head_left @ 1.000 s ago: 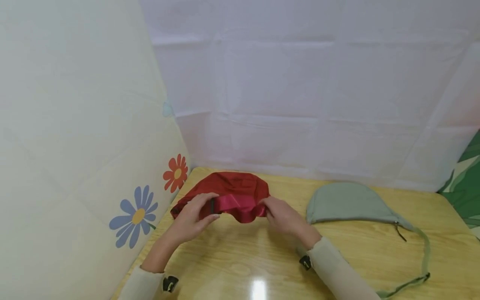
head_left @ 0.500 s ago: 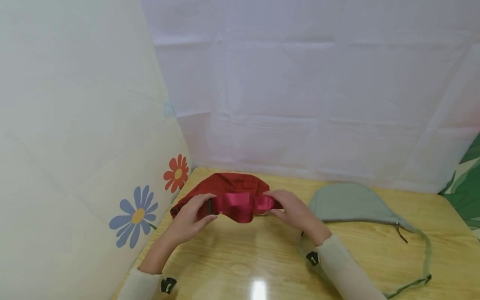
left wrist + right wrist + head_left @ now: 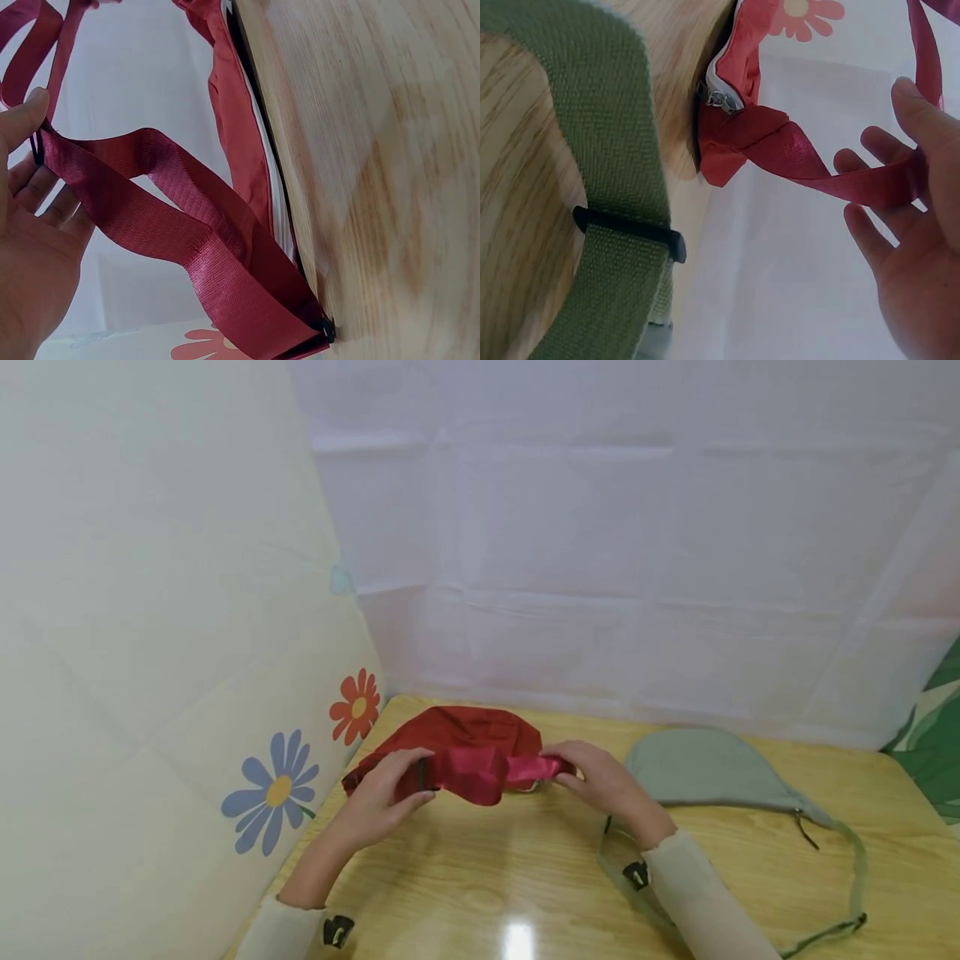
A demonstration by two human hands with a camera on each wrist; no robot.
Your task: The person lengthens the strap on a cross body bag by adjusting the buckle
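Evidently, left hand (image 3: 377, 802) pinches black slider (image 3: 39, 148), right hand (image 3: 603, 783) pinches red strap (image 3: 124, 201); slack sags between, so flattening folds likely helps smooth feeding.

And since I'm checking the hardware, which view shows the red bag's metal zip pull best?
The right wrist view: there the zip pull shows large and uncovered. The left wrist view shows the white zip edge of the red bag, but no discernible pull; in the head view it is too small to make out.
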